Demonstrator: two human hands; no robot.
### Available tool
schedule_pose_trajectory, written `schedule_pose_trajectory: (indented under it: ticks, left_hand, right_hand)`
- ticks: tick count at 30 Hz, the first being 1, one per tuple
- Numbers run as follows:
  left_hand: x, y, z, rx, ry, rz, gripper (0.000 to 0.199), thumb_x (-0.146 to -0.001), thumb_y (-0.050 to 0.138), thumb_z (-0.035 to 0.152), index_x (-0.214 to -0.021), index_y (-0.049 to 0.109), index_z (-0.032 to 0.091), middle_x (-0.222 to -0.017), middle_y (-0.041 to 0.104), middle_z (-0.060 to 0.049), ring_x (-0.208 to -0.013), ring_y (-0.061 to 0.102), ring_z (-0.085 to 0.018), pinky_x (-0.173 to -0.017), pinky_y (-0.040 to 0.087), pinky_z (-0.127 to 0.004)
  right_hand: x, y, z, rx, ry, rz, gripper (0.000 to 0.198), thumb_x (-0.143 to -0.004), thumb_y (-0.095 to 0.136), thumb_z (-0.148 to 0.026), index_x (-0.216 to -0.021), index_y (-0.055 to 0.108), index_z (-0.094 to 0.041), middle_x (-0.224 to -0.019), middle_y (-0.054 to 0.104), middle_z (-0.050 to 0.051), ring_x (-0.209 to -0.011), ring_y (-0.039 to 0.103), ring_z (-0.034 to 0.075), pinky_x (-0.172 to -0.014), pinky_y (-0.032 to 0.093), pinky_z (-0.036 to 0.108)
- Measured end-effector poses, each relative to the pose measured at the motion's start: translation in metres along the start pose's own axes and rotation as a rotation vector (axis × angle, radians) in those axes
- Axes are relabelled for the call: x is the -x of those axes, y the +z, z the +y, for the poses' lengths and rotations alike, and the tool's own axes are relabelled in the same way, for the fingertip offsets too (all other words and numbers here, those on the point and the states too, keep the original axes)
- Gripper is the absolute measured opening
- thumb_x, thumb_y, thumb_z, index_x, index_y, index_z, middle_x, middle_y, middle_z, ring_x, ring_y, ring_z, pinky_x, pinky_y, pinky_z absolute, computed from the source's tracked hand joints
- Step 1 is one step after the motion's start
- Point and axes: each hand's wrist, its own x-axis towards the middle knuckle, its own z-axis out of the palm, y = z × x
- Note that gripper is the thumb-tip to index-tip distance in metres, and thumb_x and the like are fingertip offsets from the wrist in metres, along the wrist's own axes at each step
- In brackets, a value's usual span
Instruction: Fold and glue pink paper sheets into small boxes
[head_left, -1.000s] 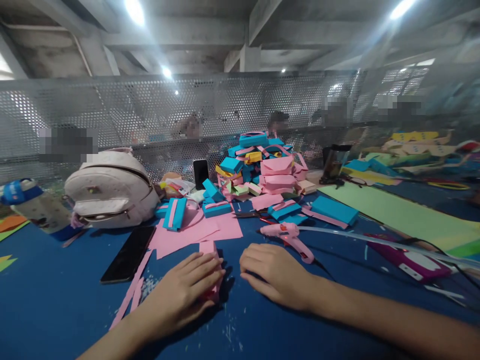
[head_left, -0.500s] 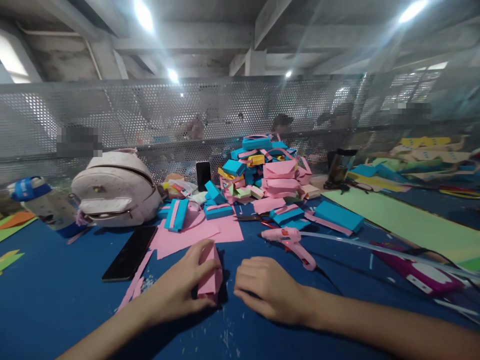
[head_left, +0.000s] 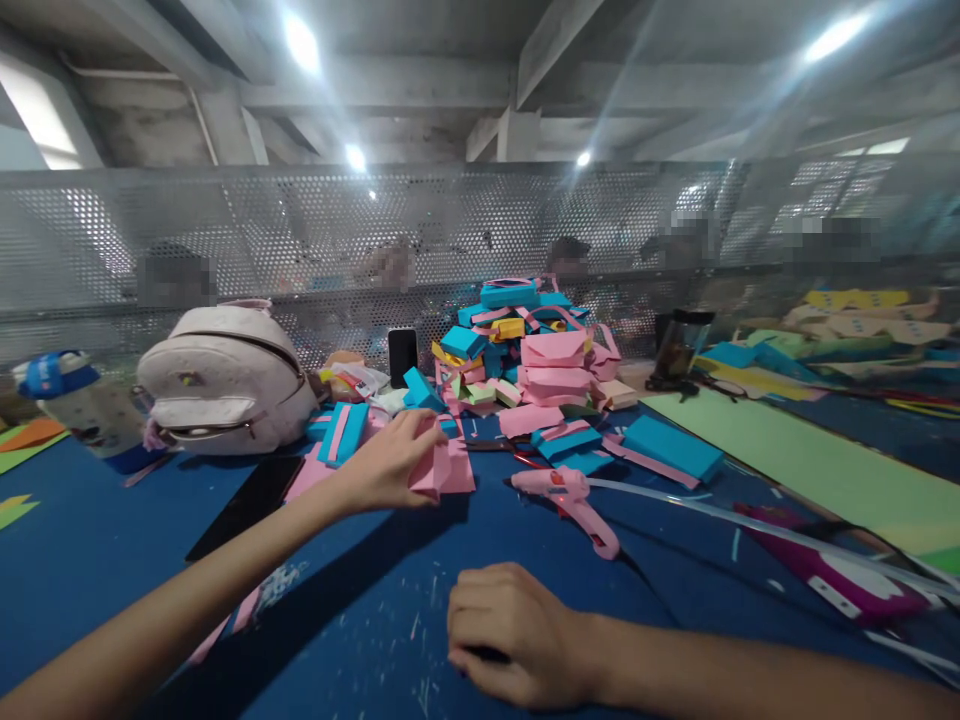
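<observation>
My left hand (head_left: 390, 458) is closed round a small folded pink paper box (head_left: 435, 470), lifted over the pink paper sheets (head_left: 459, 478). Blue paper boxes with pink strips (head_left: 345, 434) lie just left of and beyond it. On the blue table near the front, my right hand (head_left: 511, 632) rests curled with its fingers closed, and nothing shows in them. Beyond the right hand lies a pink hot glue gun (head_left: 559, 488) on its side, a long clear glue stick (head_left: 675, 497) reaching right from its back end.
A heap of pink and blue paper bags (head_left: 555, 365) stands at the back middle. To the left are a white backpack (head_left: 232, 385), a bottle (head_left: 86, 405) and a black phone (head_left: 240, 510). Green card (head_left: 810, 465) and a purple object (head_left: 847, 580) lie right. A perforated metal screen (head_left: 450, 220) stands behind.
My left hand has lifted the pink box and carried it forward, away from me, toward the pink sheets. My right hand is a little nearer the front edge, still curled.
</observation>
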Motion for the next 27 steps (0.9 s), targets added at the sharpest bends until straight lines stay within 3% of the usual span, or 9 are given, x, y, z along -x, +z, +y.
schedule_pose_trajectory:
  ticks: [3, 6, 10, 13, 16, 20, 23, 27]
  left_hand:
    - [-0.023, 0.011, -0.018, -0.007, -0.011, 0.014, 0.07, -0.07, 0.076, 0.027, -0.131, 0.043, 0.022, -0.143, 0.035, -0.017, -0.134, 0.036, -0.038, -0.105, 0.037, -0.056]
    - [-0.034, 0.023, -0.03, -0.004, -0.019, 0.004, 0.086, -0.075, 0.072, 0.024, -0.146, 0.024, 0.022, -0.154, 0.021, -0.019, -0.144, 0.023, -0.035, -0.112, 0.033, -0.05]
    - [-0.023, 0.036, -0.037, -0.014, -0.087, -0.01, 0.096, -0.08, 0.064, 0.02, -0.152, 0.002, 0.019, -0.16, 0.011, -0.019, -0.148, 0.012, -0.032, -0.115, 0.03, -0.046]
    - [-0.003, 0.048, -0.042, -0.029, -0.186, -0.03, 0.099, -0.081, 0.064, 0.025, -0.151, -0.005, 0.009, -0.157, 0.015, -0.026, -0.146, 0.019, -0.034, -0.115, 0.031, -0.047]
    - [0.016, 0.059, -0.046, -0.06, -0.269, -0.073, 0.089, -0.083, 0.061, 0.027, -0.15, 0.008, 0.005, -0.153, 0.027, -0.028, -0.143, 0.028, -0.034, -0.112, 0.036, -0.045]
    - [0.029, 0.063, -0.043, -0.142, -0.374, -0.114, 0.065, -0.088, 0.052, 0.019, -0.148, 0.025, 0.011, -0.152, 0.034, -0.022, -0.139, 0.038, -0.032, -0.107, 0.043, -0.043]
    - [0.03, 0.061, -0.039, -0.211, -0.492, -0.148, 0.051, -0.094, 0.051, 0.024, -0.142, 0.037, 0.015, -0.14, 0.05, -0.019, -0.117, 0.06, -0.029, -0.092, 0.053, -0.045]
    - [0.025, 0.05, -0.041, -0.282, -0.616, -0.174, 0.035, -0.092, 0.058, 0.034, -0.122, 0.055, 0.016, -0.12, 0.061, -0.009, -0.1, 0.063, -0.022, -0.084, 0.055, -0.043]
  right_hand:
    - [0.001, -0.001, 0.001, 0.004, -0.011, -0.009, 0.016, -0.089, 0.05, -0.025, -0.076, 0.057, -0.018, -0.076, 0.062, 0.002, -0.068, 0.052, 0.014, -0.059, 0.038, 0.026]
    - [0.002, -0.001, 0.002, 0.005, -0.011, 0.01, 0.015, -0.088, 0.052, -0.026, -0.077, 0.057, -0.018, -0.077, 0.061, 0.001, -0.069, 0.051, 0.014, -0.059, 0.037, 0.026]
    - [0.002, -0.001, 0.002, -0.007, -0.025, 0.017, 0.015, -0.089, 0.051, -0.025, -0.077, 0.057, -0.017, -0.077, 0.061, 0.001, -0.069, 0.05, 0.014, -0.059, 0.036, 0.026]
    - [0.002, -0.001, 0.001, 0.001, -0.028, 0.008, 0.017, -0.09, 0.049, -0.026, -0.078, 0.057, -0.017, -0.078, 0.061, 0.001, -0.07, 0.05, 0.014, -0.061, 0.037, 0.026]
    - [0.001, -0.001, 0.002, 0.007, -0.03, -0.009, 0.017, -0.09, 0.05, -0.026, -0.078, 0.057, -0.018, -0.078, 0.061, 0.002, -0.07, 0.051, 0.014, -0.061, 0.037, 0.026]
    - [0.001, 0.001, 0.003, 0.005, -0.035, 0.014, 0.018, -0.09, 0.051, -0.026, -0.076, 0.057, -0.018, -0.076, 0.061, 0.002, -0.068, 0.049, 0.014, -0.059, 0.036, 0.026]
    - [0.002, 0.002, 0.003, -0.004, -0.041, 0.017, 0.018, -0.091, 0.05, -0.026, -0.077, 0.057, -0.018, -0.076, 0.061, 0.002, -0.07, 0.05, 0.015, -0.06, 0.036, 0.026]
    - [0.002, 0.0, 0.001, -0.005, -0.031, 0.028, 0.019, -0.092, 0.049, -0.027, -0.077, 0.056, -0.018, -0.076, 0.06, 0.002, -0.069, 0.05, 0.014, -0.061, 0.037, 0.025]
